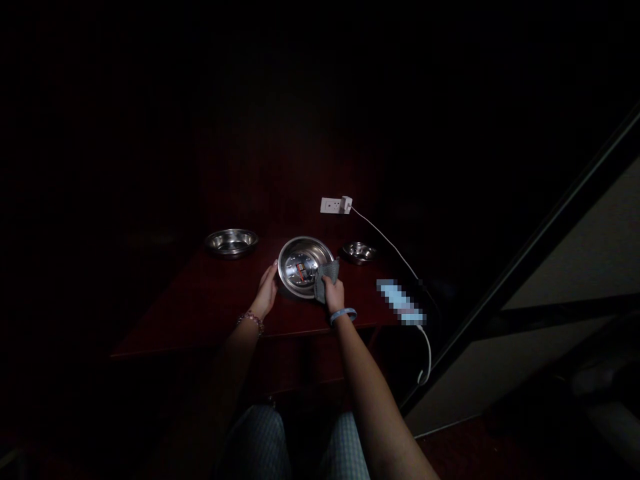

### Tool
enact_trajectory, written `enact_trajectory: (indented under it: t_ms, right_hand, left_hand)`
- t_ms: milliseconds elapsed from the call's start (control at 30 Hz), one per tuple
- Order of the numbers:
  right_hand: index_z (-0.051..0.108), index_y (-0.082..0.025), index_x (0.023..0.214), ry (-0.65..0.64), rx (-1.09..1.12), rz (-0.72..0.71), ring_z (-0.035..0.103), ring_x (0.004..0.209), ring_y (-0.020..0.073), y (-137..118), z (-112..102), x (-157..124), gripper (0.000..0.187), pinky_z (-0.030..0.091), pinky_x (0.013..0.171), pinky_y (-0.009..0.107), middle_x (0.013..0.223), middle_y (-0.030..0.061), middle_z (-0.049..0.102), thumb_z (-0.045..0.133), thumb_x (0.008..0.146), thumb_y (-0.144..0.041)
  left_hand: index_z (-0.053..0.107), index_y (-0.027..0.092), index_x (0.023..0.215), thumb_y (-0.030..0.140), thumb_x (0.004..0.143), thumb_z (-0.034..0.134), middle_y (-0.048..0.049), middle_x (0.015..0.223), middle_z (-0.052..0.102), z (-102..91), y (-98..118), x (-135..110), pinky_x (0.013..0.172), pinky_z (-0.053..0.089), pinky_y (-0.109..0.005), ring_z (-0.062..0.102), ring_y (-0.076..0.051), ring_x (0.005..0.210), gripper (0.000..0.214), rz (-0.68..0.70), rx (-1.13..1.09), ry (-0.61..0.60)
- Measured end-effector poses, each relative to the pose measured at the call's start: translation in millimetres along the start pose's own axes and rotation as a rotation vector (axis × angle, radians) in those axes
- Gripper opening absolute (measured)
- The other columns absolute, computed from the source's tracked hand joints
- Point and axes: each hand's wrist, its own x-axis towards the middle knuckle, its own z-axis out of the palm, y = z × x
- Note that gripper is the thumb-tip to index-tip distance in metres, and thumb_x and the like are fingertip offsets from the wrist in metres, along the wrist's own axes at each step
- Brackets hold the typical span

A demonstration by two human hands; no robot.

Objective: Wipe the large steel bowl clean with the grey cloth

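A shiny metal bowl (287,275) with a small orange and black label inside is tilted toward me above the table. My left hand (266,291) grips its left rim, fingers partly behind it. At the bowl's right rim, my right hand (334,293) is closed around a grey cloth (325,277), which lies against the rim and hangs over the edge. Whether the right fingers also hold the bowl through the cloth is hidden.
On the dark red table (185,313), a wide metal dish (232,244) stands left and a small metal bowl (359,253) right. A blurred-out bright device (400,301) lies at the right with a white cable (385,235) running to a wall socket (330,205).
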Motion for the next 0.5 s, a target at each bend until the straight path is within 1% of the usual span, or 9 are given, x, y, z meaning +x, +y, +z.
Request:
enact_trajectory:
  t_ms: [100,267,433,500]
  right_hand:
    - [0.072,-0.019,0.077,0.004,0.033,0.004,0.075,0.086,0.0254,-2.1,-0.5,-2.2,0.029,0.055,0.074,0.029,0.089,0.0101,0.081,0.057,0.081,-0.044]
    - [0.071,-0.02,0.076,0.005,0.028,0.02,0.075,0.085,0.0254,-2.7,-0.7,-3.1,0.028,0.055,0.073,0.028,0.088,0.0101,0.081,0.057,0.08,-0.044]
    - [0.072,-0.02,0.076,0.015,0.008,-0.013,0.076,0.085,0.0262,2.9,0.1,1.2,0.028,0.055,0.073,0.029,0.088,0.0116,0.081,0.058,0.081,-0.044]
    - [0.072,-0.019,0.077,0.021,-0.036,-0.059,0.075,0.082,0.0259,6.4,0.7,3.5,0.031,0.055,0.072,0.029,0.086,0.0111,0.08,0.056,0.082,-0.045]
  left_hand:
    - [0.078,0.022,0.104,0.057,0.076,0.084,-0.0087,0.127,0.077,-1.3,-1.7,1.2,0.119,0.045,-0.042,0.059,-0.031,0.14,0.045,-0.002,0.01,-0.004]
    - [0.078,0.022,0.105,0.061,0.07,0.087,-0.0079,0.124,0.078,-2.4,-2.6,2.4,0.116,0.046,-0.041,0.06,-0.03,0.138,0.053,-0.015,0.002,-0.008]
    - [0.076,0.021,0.102,0.064,0.07,0.087,-0.0079,0.116,0.078,-3.1,-1.4,2.4,0.109,0.049,-0.037,0.064,-0.028,0.129,0.055,-0.012,0.014,-0.004]
    - [0.075,0.02,0.1,0.065,0.069,0.088,-0.0075,0.112,0.078,-3.3,-1.0,2.1,0.107,0.05,-0.035,0.066,-0.026,0.124,0.056,-0.019,0.016,-0.008]
